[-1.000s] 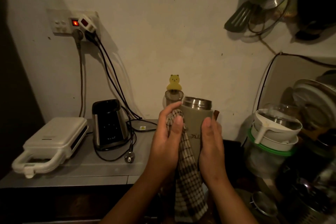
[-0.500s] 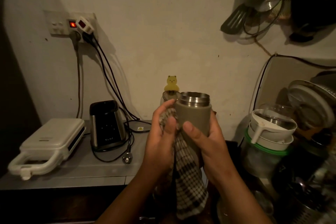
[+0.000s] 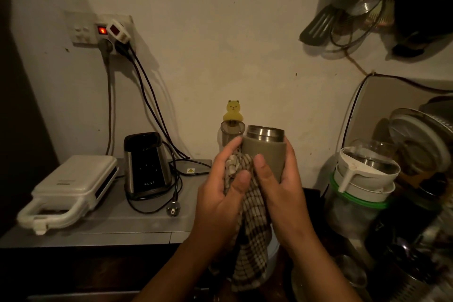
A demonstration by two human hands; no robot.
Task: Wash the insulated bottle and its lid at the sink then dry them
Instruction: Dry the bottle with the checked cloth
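The insulated bottle [image 3: 267, 152] is olive grey with a bare steel threaded neck, held upright and open at the top in front of me. My right hand [image 3: 282, 186] wraps its body from the right, thumb across the front. My left hand [image 3: 220, 193] presses a brown-and-cream checked cloth [image 3: 252, 228] against the bottle's left side; the cloth hangs down below both hands. No lid sits on the bottle, and I cannot make out the lid anywhere.
A grey counter [image 3: 137, 223] on the left carries a white sandwich maker [image 3: 71, 189], a black blender base [image 3: 145, 164] and loose cables with a plug [image 3: 173, 209]. A clear cup with a yellow bear [image 3: 232, 120] stands behind. Stacked containers [image 3: 365, 179] and dishes crowd the right.
The bottle has turned in my hands: my right thumb slid across its front and my left hand bunched the cloth higher against its side. The view shifted slightly.
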